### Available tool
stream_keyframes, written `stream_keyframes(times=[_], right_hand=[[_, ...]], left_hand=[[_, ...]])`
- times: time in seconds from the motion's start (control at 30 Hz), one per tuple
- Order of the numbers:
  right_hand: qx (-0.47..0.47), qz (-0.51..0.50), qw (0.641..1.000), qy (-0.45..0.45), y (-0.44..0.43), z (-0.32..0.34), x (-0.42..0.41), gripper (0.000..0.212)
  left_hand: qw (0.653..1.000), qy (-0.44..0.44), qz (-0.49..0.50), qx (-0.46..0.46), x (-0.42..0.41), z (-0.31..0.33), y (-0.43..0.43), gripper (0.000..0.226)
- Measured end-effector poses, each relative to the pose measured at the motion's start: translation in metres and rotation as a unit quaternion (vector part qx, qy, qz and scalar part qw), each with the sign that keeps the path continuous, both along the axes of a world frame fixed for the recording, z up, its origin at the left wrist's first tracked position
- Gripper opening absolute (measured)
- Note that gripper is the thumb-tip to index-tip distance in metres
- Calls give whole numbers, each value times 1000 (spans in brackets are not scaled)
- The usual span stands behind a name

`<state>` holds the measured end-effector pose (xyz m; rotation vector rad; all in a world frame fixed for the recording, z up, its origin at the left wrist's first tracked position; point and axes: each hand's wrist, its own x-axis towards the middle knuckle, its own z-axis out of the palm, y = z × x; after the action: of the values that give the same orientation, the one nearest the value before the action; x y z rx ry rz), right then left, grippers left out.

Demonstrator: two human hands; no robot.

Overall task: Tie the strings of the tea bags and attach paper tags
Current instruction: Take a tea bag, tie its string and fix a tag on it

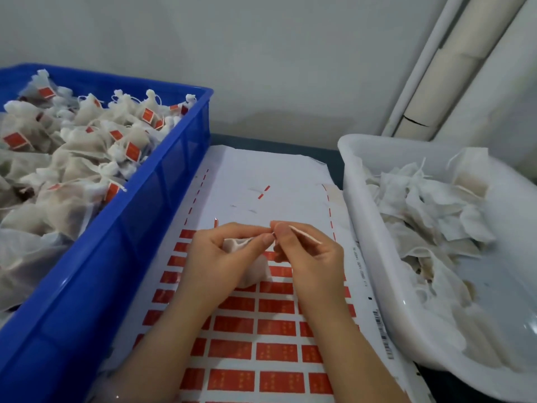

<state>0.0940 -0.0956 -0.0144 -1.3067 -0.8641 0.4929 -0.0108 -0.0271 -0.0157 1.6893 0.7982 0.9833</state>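
Observation:
A white tea bag (255, 271) hangs between my hands over a sheet of red paper tags (276, 327). My left hand (215, 257) grips the gathered top of the bag. My right hand (308, 251) pinches the bag's white string (305, 235), which runs out to the right across its fingers. The two hands touch at the fingertips above the bag. Most of the bag is hidden behind my left hand.
A blue crate (122, 245) on the left holds several tied tea bags with red tags. A white tub (374, 237) on the right holds several untagged tea bags. A wall and pale pipes (441, 71) stand behind.

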Motion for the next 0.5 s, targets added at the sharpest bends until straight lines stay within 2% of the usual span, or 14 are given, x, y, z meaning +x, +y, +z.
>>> stream_keyframes(times=[0.07, 0.13, 0.2, 0.33, 0.4, 0.5], right_hand=[[6, -7, 1000, -30, 0, 0, -4, 14], [15, -23, 999, -44, 0, 1, -6, 11], [27, -50, 998, -16, 0, 2, -4, 10], [27, -104, 992, 67, -2, 3, 7, 23], [18, -81, 991, 106, 0, 1, 7, 26], [39, 16, 980, 192, 2, 2, 5, 21]], left_hand=[[1000, 12, 6, 22, 0, -3, 1, 5], [999, 20, 12, 40, 0, -4, 1, 3], [999, 23, 10, 48, -1, -4, 1, 7], [998, 43, 3, 52, -4, 0, 6, 11], [997, 46, -7, 60, -5, 1, 8, 13], [994, 48, -33, 92, -6, 3, 6, 12]])
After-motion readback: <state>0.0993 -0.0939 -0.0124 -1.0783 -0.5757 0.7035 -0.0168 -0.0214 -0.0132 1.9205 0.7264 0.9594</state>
